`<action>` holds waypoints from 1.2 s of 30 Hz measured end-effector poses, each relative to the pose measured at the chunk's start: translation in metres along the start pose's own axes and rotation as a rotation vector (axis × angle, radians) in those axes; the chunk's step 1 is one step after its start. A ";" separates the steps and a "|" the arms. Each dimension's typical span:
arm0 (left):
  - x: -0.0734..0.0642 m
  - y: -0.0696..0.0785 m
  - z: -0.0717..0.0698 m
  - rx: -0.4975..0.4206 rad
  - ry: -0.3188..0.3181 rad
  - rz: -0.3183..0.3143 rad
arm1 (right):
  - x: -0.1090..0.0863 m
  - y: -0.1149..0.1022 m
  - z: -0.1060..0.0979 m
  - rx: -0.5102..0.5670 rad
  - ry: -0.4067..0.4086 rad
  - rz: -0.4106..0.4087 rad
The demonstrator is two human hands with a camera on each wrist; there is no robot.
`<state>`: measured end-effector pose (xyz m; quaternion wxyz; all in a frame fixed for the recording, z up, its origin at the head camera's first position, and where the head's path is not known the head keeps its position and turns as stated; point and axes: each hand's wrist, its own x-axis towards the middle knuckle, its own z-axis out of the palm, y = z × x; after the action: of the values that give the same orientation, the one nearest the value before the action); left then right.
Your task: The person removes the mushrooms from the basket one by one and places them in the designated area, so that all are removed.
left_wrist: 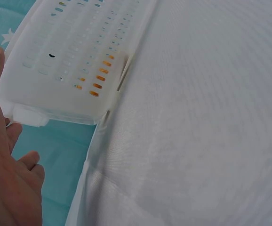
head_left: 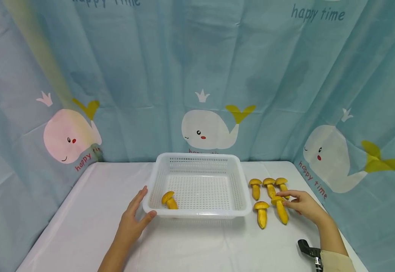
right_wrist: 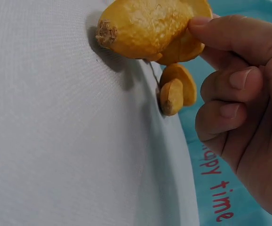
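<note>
My left hand [head_left: 132,223] is at the front left corner of a white plastic basket [head_left: 197,212], its fingers spread and its thumb against the rim. One yellow mushroom [head_left: 170,200] lies inside, near that corner. On the right, my right hand [head_left: 304,205] pinches another yellow mushroom [head_left: 281,212] at its cap between thumb and fingers. The right wrist view shows this mushroom [right_wrist: 145,28] close up, with its stem end on or just above the cloth. Around it on the table lie several more: a near mushroom [head_left: 261,215] and a back row with a left mushroom [head_left: 255,189].
A white cloth covers the table [head_left: 197,245]. A black strap-like device [head_left: 307,247] is by the right wrist. Blue curtains [head_left: 143,124] printed with whales stand behind and on both sides.
</note>
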<state>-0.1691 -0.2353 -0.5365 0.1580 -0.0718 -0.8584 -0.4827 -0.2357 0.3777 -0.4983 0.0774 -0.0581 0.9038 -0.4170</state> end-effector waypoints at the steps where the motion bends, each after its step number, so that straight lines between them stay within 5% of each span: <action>1: 0.000 0.000 0.000 0.000 0.000 0.001 | 0.000 0.000 0.000 -0.006 -0.002 0.001; 36: 0.000 0.002 0.000 0.008 -0.008 -0.016 | 0.002 0.014 0.003 -0.003 -0.024 0.027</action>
<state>-0.1683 -0.2344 -0.5353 0.1511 -0.0664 -0.8615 -0.4801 -0.2371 0.3836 -0.5108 0.0941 -0.0509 0.9041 -0.4137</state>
